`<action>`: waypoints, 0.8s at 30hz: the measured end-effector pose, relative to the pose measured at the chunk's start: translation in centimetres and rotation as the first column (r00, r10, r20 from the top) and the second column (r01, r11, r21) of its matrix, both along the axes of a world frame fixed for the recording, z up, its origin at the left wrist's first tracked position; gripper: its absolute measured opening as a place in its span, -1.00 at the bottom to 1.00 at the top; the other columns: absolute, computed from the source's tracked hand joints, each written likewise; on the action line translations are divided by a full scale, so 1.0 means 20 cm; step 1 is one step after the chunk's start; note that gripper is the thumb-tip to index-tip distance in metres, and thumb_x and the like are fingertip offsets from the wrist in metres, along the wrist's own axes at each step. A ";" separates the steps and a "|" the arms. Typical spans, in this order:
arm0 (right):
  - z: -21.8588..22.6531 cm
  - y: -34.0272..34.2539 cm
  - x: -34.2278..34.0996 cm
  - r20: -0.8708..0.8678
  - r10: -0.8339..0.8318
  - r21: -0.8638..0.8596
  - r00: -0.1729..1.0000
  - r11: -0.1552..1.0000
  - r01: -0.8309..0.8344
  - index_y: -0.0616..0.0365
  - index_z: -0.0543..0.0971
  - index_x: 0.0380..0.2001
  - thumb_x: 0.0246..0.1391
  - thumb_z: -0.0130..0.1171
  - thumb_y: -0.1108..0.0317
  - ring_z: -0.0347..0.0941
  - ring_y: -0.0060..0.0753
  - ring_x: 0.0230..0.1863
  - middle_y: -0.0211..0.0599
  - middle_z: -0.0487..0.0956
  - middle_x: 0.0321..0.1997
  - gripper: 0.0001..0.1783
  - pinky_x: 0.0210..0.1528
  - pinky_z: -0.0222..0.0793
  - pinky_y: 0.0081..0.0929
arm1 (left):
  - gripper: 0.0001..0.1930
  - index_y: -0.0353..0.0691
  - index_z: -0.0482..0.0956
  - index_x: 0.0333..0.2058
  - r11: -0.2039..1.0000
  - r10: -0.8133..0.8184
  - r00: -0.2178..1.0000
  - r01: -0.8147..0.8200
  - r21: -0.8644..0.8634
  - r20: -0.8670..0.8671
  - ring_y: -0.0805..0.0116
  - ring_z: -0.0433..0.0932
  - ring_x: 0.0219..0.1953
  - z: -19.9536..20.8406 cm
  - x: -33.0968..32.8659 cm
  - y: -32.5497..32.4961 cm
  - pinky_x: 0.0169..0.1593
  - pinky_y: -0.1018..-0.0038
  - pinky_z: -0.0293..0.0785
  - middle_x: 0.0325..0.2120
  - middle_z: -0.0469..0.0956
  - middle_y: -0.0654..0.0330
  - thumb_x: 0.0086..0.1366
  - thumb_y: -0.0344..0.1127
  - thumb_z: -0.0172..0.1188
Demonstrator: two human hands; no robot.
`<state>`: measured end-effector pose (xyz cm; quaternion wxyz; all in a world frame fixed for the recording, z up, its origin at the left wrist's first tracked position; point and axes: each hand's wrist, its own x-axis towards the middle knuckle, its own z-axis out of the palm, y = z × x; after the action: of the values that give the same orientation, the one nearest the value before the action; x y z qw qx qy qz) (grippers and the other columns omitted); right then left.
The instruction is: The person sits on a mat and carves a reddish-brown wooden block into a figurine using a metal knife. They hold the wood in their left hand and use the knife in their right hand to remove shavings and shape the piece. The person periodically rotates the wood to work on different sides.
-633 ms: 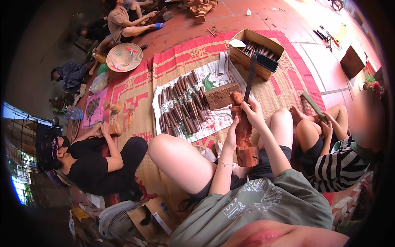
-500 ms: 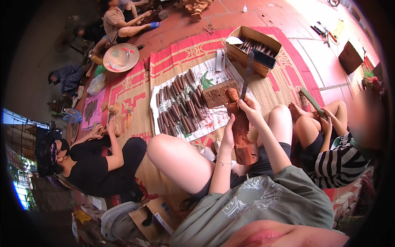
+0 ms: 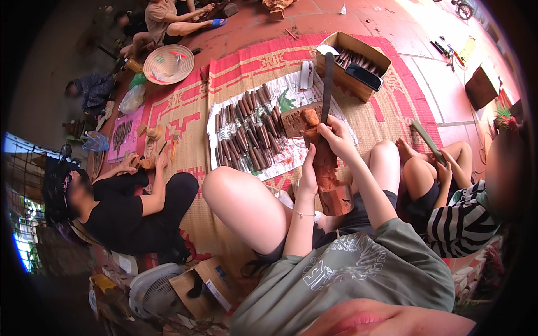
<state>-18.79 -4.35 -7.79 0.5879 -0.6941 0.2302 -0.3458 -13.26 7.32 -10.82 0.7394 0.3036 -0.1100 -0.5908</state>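
A reddish-brown carved wooden figure (image 3: 326,176) stands tilted between my bare legs, its rounded head pointing away from me. Along its left side lies my left hand (image 3: 307,176), closed around it with the fingers mostly hidden behind the wood. My right hand (image 3: 337,139) grips the lower end of a long, flat, dark file (image 3: 327,84) beside the figure's head. The file's blade points up and away. Just beyond the head is a brown wooden block (image 3: 294,122), resting at the edge of a white printed sheet (image 3: 283,173).
Several brown-handled carving tools (image 3: 249,131) cover the sheet. A cardboard box (image 3: 384,61) of more tools, with a phone (image 3: 363,76) on its edge, stands far right. One person (image 3: 126,213) sits at left holding wood; another (image 3: 459,207) at right holds a green strip (image 3: 427,143).
The file has slid away from me and tilted slightly left along the figure's head, moving with my right hand. My left hand keeps its hold. The person at left has lifted their head.
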 end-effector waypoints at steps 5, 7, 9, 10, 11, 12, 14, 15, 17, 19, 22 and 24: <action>0.00 -0.01 0.00 0.196 0.074 0.123 0.978 0.987 -0.100 0.24 0.40 -0.45 0.10 0.00 0.33 0.17 -0.76 -0.47 -0.57 0.36 -0.52 -0.82 -0.43 0.11 -0.72 | -0.48 -0.28 0.27 0.02 0.992 0.119 0.992 -0.121 0.031 0.049 0.41 0.49 -0.21 0.03 -0.02 -0.01 -0.21 0.50 0.47 -0.15 0.45 0.18 0.26 0.02 -0.04; 0.07 0.03 -0.01 0.180 0.156 0.124 0.971 0.976 -0.180 0.28 0.43 -0.38 0.11 0.00 0.33 0.22 -0.75 -0.43 -0.55 0.40 -0.48 -0.81 -0.38 0.17 -0.70 | -0.47 -0.28 0.27 0.03 0.991 0.130 0.990 -0.131 0.026 0.048 0.41 0.49 -0.20 0.02 0.00 0.01 -0.19 0.51 0.47 -0.14 0.45 0.18 0.25 0.03 -0.04; 0.11 0.04 -0.01 0.088 0.131 0.073 0.987 0.988 -0.138 0.29 0.45 -0.32 0.12 -0.01 0.36 0.31 -0.73 -0.40 -0.50 0.46 -0.45 -0.81 -0.33 0.25 -0.69 | -0.46 -0.30 0.24 0.06 0.996 0.087 0.996 -0.087 0.027 -0.007 0.42 0.42 -0.10 0.07 -0.01 0.02 -0.06 0.50 0.36 -0.07 0.40 0.19 0.26 0.01 -0.05; 0.12 0.04 0.01 0.024 0.070 0.022 0.997 0.997 -0.070 0.27 0.46 -0.36 0.12 -0.01 0.36 0.33 -0.73 -0.42 -0.49 0.47 -0.46 -0.83 -0.36 0.27 -0.70 | -0.43 -0.31 0.21 0.09 0.999 0.005 1.000 -0.004 0.037 -0.025 0.42 0.35 0.01 0.08 0.00 0.04 0.10 0.50 0.25 0.01 0.33 0.18 0.27 0.01 -0.05; 0.12 0.05 0.01 0.027 0.032 0.034 0.999 0.999 -0.032 0.24 0.42 -0.44 0.12 -0.02 0.34 0.26 -0.73 -0.43 -0.53 0.40 -0.50 -0.83 -0.37 0.19 -0.72 | -0.43 -0.32 0.21 0.09 0.998 0.064 0.998 -0.064 0.001 -0.008 0.43 0.33 0.03 0.06 -0.01 0.02 0.12 0.50 0.22 0.02 0.33 0.19 0.28 0.00 -0.05; 0.13 0.06 0.01 0.031 -0.007 0.046 1.000 0.999 0.006 0.20 0.39 -0.51 0.11 -0.02 0.32 0.19 -0.74 -0.45 -0.56 0.33 -0.54 -0.80 -0.39 0.12 -0.73 | -0.44 -0.33 0.21 0.09 0.997 0.078 0.997 -0.078 -0.005 0.007 0.43 0.33 0.03 0.07 -0.02 0.02 0.11 0.50 0.22 0.02 0.33 0.19 0.28 -0.01 -0.05; 0.08 0.05 0.00 0.074 0.021 0.062 0.997 0.998 -0.026 0.20 0.39 -0.48 0.12 -0.03 0.33 0.21 -0.74 -0.44 -0.55 0.35 -0.52 -0.82 -0.37 0.13 -0.74 | -0.44 -0.33 0.21 0.09 0.994 0.106 0.994 -0.106 -0.017 0.038 0.43 0.33 0.03 0.07 -0.02 0.03 0.11 0.51 0.22 0.02 0.33 0.19 0.28 -0.02 -0.06; 0.05 0.03 0.00 0.117 0.046 0.081 0.992 0.995 -0.056 0.20 0.40 -0.47 0.12 -0.02 0.33 0.22 -0.74 -0.44 -0.54 0.36 -0.51 -0.83 -0.37 0.15 -0.74 | -0.45 -0.34 0.21 0.09 0.994 0.101 0.994 -0.099 -0.035 0.051 0.44 0.32 0.04 0.05 -0.02 0.02 0.12 0.52 0.21 0.03 0.32 0.19 0.28 -0.03 -0.06; 0.05 0.01 -0.03 0.148 0.131 0.127 0.980 0.980 -0.150 0.19 0.38 -0.49 0.12 -0.02 0.32 0.23 -0.73 -0.42 -0.53 0.37 -0.50 -0.82 -0.33 0.15 -0.73 | -0.45 -0.34 0.21 0.09 0.994 0.105 0.993 -0.104 -0.024 0.055 0.44 0.32 0.03 0.05 -0.02 0.02 0.12 0.52 0.20 0.02 0.32 0.19 0.29 -0.03 -0.06; 0.06 0.00 -0.05 0.104 0.183 0.109 0.978 0.975 -0.194 0.20 0.38 -0.48 0.11 -0.01 0.32 0.21 -0.72 -0.43 -0.54 0.36 -0.51 -0.82 -0.34 0.15 -0.73 | -0.45 -0.34 0.22 0.08 0.996 0.094 0.995 -0.093 -0.010 0.033 0.44 0.33 0.03 0.10 -0.03 0.03 0.12 0.51 0.20 0.01 0.33 0.18 0.29 -0.03 -0.06; 0.03 0.00 -0.04 0.026 0.122 0.047 0.992 0.991 -0.123 0.21 0.39 -0.49 0.10 0.01 0.31 0.20 -0.73 -0.44 -0.55 0.36 -0.52 -0.81 -0.36 0.15 -0.72 | -0.46 -0.34 0.23 0.07 0.995 0.099 0.995 -0.099 -0.025 0.012 0.43 0.34 0.01 0.09 -0.05 0.03 0.11 0.51 0.22 0.00 0.34 0.18 0.28 -0.02 -0.06; 0.00 -0.01 -0.03 -0.018 0.005 -0.006 1.000 1.000 -0.006 0.21 0.39 -0.49 0.10 0.01 0.31 0.21 -0.72 -0.44 -0.55 0.36 -0.52 -0.80 -0.37 0.16 -0.71 | -0.46 -0.33 0.24 0.07 0.996 0.078 0.997 -0.078 -0.031 0.019 0.43 0.34 0.01 0.11 -0.06 0.03 0.10 0.51 0.23 0.00 0.34 0.18 0.28 -0.01 -0.06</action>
<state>-19.39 -4.64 -7.74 0.5845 -0.6997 0.2324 -0.3387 -14.46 7.84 -8.67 0.7653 0.3023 -0.1143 -0.5567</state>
